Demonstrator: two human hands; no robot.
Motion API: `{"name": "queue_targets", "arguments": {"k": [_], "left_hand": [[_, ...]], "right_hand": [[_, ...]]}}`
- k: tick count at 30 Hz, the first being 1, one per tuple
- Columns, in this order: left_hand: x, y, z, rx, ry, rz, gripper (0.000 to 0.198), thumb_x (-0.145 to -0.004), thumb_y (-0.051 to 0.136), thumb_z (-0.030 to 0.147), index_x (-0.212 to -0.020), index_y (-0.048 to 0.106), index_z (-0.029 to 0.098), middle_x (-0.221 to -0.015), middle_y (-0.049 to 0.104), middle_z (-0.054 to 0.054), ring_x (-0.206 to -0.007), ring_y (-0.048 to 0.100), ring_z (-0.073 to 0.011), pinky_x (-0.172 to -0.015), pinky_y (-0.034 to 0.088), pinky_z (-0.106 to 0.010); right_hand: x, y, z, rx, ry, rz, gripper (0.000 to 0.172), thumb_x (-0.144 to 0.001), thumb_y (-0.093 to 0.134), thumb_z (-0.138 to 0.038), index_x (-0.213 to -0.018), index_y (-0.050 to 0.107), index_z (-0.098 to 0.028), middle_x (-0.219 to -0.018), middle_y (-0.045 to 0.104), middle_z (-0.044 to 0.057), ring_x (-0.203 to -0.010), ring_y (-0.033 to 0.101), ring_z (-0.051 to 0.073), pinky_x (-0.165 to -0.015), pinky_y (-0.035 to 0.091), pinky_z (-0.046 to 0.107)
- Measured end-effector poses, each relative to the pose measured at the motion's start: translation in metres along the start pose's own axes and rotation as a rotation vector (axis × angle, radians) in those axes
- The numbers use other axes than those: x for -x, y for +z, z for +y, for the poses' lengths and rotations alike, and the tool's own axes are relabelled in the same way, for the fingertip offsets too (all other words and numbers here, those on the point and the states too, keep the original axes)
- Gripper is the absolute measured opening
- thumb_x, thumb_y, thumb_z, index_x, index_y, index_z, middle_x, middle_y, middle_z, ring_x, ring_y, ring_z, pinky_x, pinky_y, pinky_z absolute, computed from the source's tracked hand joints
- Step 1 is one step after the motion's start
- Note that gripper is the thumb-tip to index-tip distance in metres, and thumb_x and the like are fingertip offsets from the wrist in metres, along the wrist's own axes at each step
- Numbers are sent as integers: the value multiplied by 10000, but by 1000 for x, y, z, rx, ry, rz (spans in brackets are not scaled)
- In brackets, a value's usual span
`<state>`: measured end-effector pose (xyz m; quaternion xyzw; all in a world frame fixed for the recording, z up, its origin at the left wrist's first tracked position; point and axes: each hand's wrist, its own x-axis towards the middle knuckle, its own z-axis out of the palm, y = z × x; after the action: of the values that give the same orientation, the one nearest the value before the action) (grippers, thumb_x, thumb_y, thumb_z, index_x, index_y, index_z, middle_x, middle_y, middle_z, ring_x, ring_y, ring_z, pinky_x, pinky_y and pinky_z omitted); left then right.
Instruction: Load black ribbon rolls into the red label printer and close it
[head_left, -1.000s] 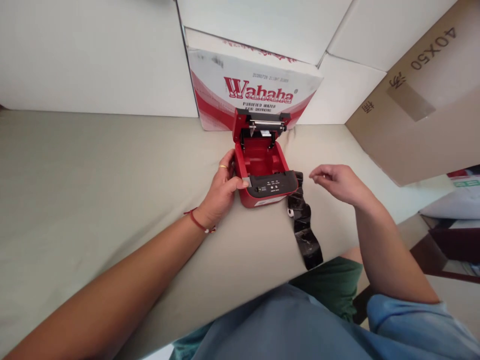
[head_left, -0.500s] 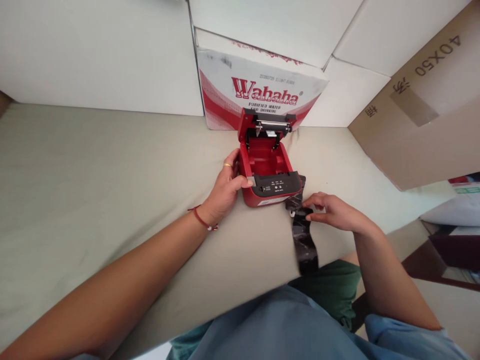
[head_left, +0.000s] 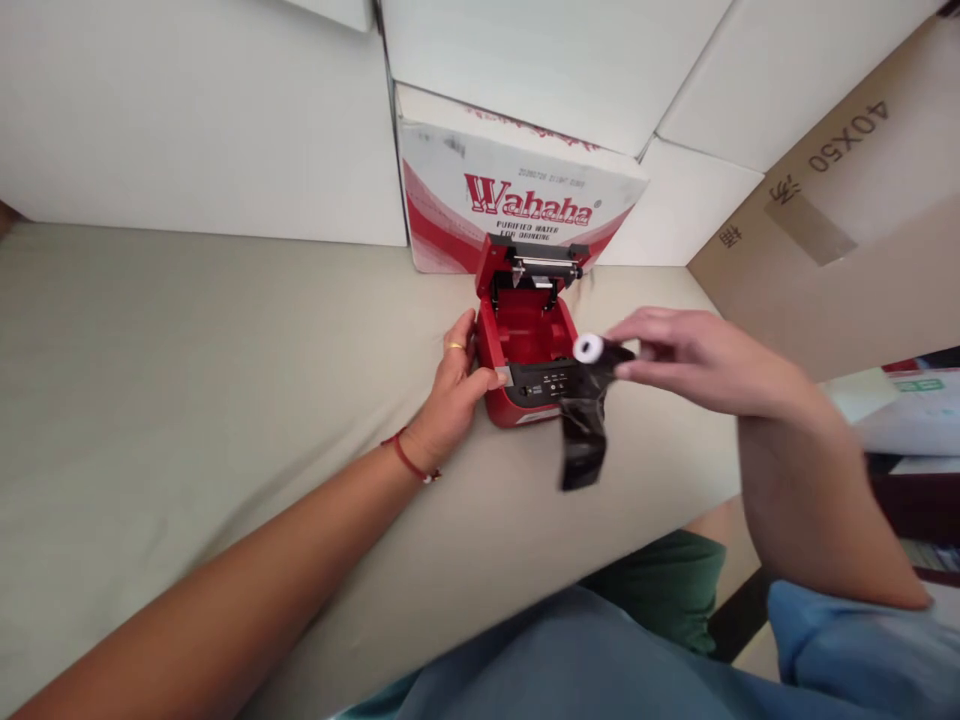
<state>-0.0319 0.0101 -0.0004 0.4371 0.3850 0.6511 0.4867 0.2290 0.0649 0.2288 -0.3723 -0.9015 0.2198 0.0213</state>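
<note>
A red and black label printer [head_left: 491,345] stands on the cloth-covered table with its lid [head_left: 491,262] raised, its red inner bay showing. My left hand [head_left: 459,385] grips the printer's left side, thumb on the grey corner piece of the front panel. Between the thumb and fingers of my right hand [head_left: 675,350] is a black ribbon roll [head_left: 585,425] with a white core end, held just above the printer's front right corner. A loose length of the shiny black film hangs down from the roll in front of the printer.
Behind the printer stands a Wahaha water carton [head_left: 442,190] against white boxes [head_left: 202,120]. A large brown cardboard box [head_left: 817,220] is at the right. The pale green tablecloth [head_left: 225,400] spreads to the left, and its front edge runs near my body.
My right hand has picked up the black ribbon roll from the table beside the printer and raised it to the printer's front right corner. My left hand keeps its hold.
</note>
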Motion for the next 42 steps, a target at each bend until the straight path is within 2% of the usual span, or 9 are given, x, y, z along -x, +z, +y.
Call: {"name": "queue_targets", "arguments": {"k": [4, 8, 13, 19, 25, 28, 32, 36, 42], "left_hand": [[12, 3, 10, -180, 96, 60, 921, -951, 784, 491, -1766, 376, 357, -1897, 290, -88, -1813, 245, -390, -1496, 252, -603], [27, 11, 34, -483, 397, 127, 711, -1040, 724, 407, -1710, 497, 330, -1754, 507, -124, -1729, 389, -414, -1487, 223, -677], [43, 27, 50, -733, 720, -70, 644, -1003, 703, 237, -1629, 624, 371, -1501, 778, -90, -1476, 688, -381, -1323, 491, -633], [48, 32, 46, -871, 713, -259, 708, -989, 683, 190, -1670, 605, 365, -1517, 812, -79, -1424, 764, -362, -1312, 514, -604], [49, 34, 54, -1048, 832, -290, 670, -1020, 645, 166, -1677, 589, 280, -1466, 846, -95, -1357, 813, -318, -1259, 532, -518], [51, 38, 61, -1172, 920, -241, 517, -1042, 639, 140, -1557, 667, 167, -1394, 877, -103, -1310, 824, -268, -1227, 514, -444], [50, 42, 67, -1212, 958, -212, 409, -1036, 636, 114, -1437, 715, 122, -1350, 894, -94, -1254, 833, -239, -1185, 492, -414], [49, 41, 68, -1192, 982, -195, 411, -1017, 643, 105, -1422, 710, 128, -1284, 910, -84, -1213, 840, -232, -1180, 490, -416], [47, 38, 66, -1169, 1005, -205, 381, -1016, 644, 105, -1391, 710, 126, -1266, 912, -90, -1188, 844, -226, -1255, 473, -418]], "right_hand": [[-65, 44, -30, 350, 130, 74, 351, -1042, 646, -183, -1338, 834, -168, -1387, 788, 178, -1166, 790, 331, -1011, 615, 424], [-94, 62, -42, 530, 193, -15, 380, -1069, 591, -167, -1386, 798, -129, -1411, 785, 218, -1178, 794, 363, -936, 604, 415], [-108, 63, -41, 568, 201, -34, 383, -1065, 560, -158, -1343, 824, -174, -1275, 867, 191, -1148, 821, 351, -885, 611, 396], [-121, 70, -40, 576, 258, -40, 385, -1047, 597, -166, -1353, 829, -196, -1276, 881, 202, -1167, 837, 379, -896, 642, 433], [-102, 64, -19, 220, 42, 36, 383, -1055, 713, -235, -1421, 809, -175, -1391, 864, 163, -1263, 816, 341, -1086, 621, 456], [-77, 53, -4, -198, -55, 122, 252, -1082, 722, -353, -1239, 865, -218, -1118, 912, 64, -946, 839, 234, -878, 653, 356], [-65, 40, 17, -431, -6, 551, 381, -1096, 714, -578, -1078, 862, -227, -996, 886, 51, -702, 715, 158, -702, 623, 313], [-90, 41, 43, -357, -22, 852, 518, -1098, 661, -724, -1287, 825, -271, -1237, 883, 88, -1028, 813, 229, -928, 691, 403], [-124, 52, 53, -308, -122, 699, 799, -1043, 530, -933, -1472, 784, -308, -1526, 806, 95, -1460, 725, 322, -1223, 610, 552]]}}
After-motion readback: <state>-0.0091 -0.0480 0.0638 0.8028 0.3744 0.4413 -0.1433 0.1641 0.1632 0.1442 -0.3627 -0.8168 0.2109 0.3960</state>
